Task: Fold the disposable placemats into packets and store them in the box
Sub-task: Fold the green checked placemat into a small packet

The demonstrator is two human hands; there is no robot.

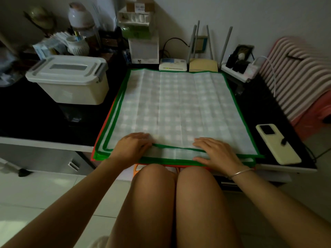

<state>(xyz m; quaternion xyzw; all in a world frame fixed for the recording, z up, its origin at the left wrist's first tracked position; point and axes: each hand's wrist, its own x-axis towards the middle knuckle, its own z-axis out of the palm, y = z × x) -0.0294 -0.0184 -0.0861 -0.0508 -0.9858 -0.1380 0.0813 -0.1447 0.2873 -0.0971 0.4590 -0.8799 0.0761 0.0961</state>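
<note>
A stack of white checked placemats with green borders (175,108) lies flat on the dark table, and an orange-edged one shows underneath at the left. My left hand (133,144) and my right hand (214,151) rest on the near edge of the top placemat, whose green edge is lifted and pinched slightly between them. The fingers of both hands are bent on that near hem. A white plastic storage box (69,81) with a closed latched lid stands on the table to the left of the placemats.
A pale phone (277,143) with a cable lies at the table's right front corner. Routers (172,64), a power strip and cluttered jars and boxes line the back. A striped pink chair back (297,77) is at the right. My knees are under the table edge.
</note>
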